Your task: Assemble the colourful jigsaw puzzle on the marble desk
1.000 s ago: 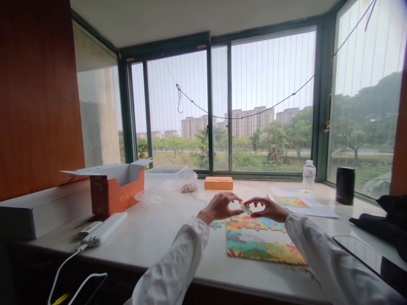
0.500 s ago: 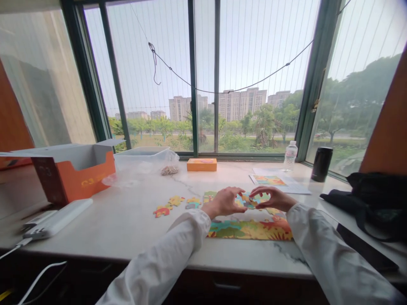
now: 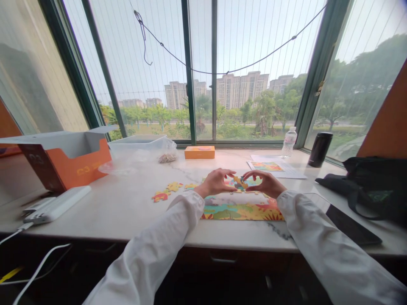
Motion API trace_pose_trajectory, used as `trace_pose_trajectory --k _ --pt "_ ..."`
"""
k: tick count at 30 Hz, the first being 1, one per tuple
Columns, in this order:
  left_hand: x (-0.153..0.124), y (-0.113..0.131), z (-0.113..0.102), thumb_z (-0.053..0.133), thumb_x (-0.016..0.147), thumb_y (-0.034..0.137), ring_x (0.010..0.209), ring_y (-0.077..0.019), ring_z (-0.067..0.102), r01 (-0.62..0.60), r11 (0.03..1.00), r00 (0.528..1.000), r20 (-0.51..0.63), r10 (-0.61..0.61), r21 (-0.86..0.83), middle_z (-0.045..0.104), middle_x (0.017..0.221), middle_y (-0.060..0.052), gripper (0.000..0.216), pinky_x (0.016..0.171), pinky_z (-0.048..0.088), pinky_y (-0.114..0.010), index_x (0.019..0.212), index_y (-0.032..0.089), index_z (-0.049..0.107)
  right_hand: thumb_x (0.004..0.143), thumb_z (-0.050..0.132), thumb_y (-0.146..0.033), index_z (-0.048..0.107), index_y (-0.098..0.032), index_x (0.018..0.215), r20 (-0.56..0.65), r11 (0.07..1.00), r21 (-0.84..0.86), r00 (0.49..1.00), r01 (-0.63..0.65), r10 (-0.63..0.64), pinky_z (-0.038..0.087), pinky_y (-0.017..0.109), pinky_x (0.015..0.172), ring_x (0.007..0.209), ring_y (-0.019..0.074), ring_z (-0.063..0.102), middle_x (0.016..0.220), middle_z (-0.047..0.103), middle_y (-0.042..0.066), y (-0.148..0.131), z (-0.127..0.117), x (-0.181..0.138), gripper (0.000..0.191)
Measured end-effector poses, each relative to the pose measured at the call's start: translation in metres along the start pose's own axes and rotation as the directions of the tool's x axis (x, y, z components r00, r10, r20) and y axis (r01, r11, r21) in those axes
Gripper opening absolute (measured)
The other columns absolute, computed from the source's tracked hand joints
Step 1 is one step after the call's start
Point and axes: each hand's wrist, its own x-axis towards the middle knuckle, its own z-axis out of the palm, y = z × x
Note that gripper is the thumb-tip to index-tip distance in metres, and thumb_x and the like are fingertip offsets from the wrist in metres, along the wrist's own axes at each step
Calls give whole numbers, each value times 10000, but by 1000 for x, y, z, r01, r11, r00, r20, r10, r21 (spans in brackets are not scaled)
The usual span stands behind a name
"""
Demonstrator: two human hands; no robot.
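My left hand point(image 3: 216, 183) and my right hand point(image 3: 266, 183) face each other above a partly joined jigsaw puzzle. Between their curved fingers and thumbs they grip a small yellow and dark puzzle piece point(image 3: 241, 183); whether it is one piece or a few joined is too small to tell. Below them lies the jigsaw puzzle point(image 3: 237, 212), its front strip showing green trees, yellow ground and an orange-red figure. White tabletop shows through a gap in its middle. My hands hide part of its back rows.
Loose puzzle pieces point(image 3: 161, 195) lie left of the puzzle. Behind are an orange box point(image 3: 199, 152), a picture card point(image 3: 265, 166) on paper, a water bottle point(image 3: 288, 143) and a black cylinder point(image 3: 320, 149). A large orange carton point(image 3: 84, 163) and white power strip point(image 3: 60, 207) stand left.
The camera view has tilted down and shifted slightly, so everything sits higher in the picture. My hands stay close together, with the puzzle piece between them now more plainly visible.
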Motion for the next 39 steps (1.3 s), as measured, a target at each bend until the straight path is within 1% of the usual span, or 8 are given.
trace_pose_trajectory --k 4,8,13,16,21,29,33,39 --pt "0 -4 -18 832 632 487 982 -207 643 -52 998 996 70 55 -40 716 1086 -60 625 890 480 -302 1174 209 689 671 768 -592 691 -260 938 -36 999 29 999 -33 34 486 348 767 800 189 580 1098 720 29 -7 10 2 433" --pt "-3 -10 -29 834 631 481 946 -193 636 -47 998 971 230 58 -52 703 1050 -52 550 850 471 -274 1105 223 729 673 766 -591 698 -266 934 72 997 57 996 -49 45 479 354 801 875 213 595 1070 721 26 -10 21 3 421" --pt "-7 -16 -27 838 607 508 898 -181 631 57 996 907 421 -20 -75 697 1008 -36 589 767 463 -243 1123 247 725 683 750 -601 718 -269 960 246 993 54 965 -104 88 461 362 858 944 227 602 1054 712 27 -11 30 2 434" --pt "-7 -15 -25 831 608 524 901 -180 633 95 993 876 480 -52 -66 701 1013 -30 600 762 451 -236 1132 253 722 686 753 -593 738 -271 941 317 990 79 945 -113 82 450 354 898 977 224 604 1077 704 29 -12 30 1 411" --pt "-8 -8 -26 813 615 559 906 -182 629 99 995 855 514 -68 -33 712 1014 -23 617 764 442 -236 1149 266 717 667 762 -597 762 -285 922 372 990 80 925 -120 82 446 353 928 994 229 616 1080 701 29 -14 29 2 403" --pt "-7 -10 -17 788 643 574 855 -173 631 134 990 865 492 -96 -42 721 993 -34 551 704 444 -225 1082 244 745 699 739 -601 765 -262 939 402 985 126 914 -119 59 424 380 996 1027 242 611 1096 669 62 -19 28 1 416" --pt "-6 -13 -12 796 643 558 826 -168 635 130 990 878 470 -88 -57 725 945 -34 533 698 447 -224 1066 237 752 772 678 -587 760 -247 923 393 986 134 919 -102 41 454 368 939 962 224 618 1048 676 71 -17 28 1 382" --pt "-5 -15 -7 802 641 552 815 -167 636 136 987 883 462 -84 -81 722 899 -31 526 674 446 -218 1054 230 754 754 686 -600 743 -258 935 355 996 11 932 -88 78 471 337 830 838 194 576 943 680 42 -11 29 0 391"
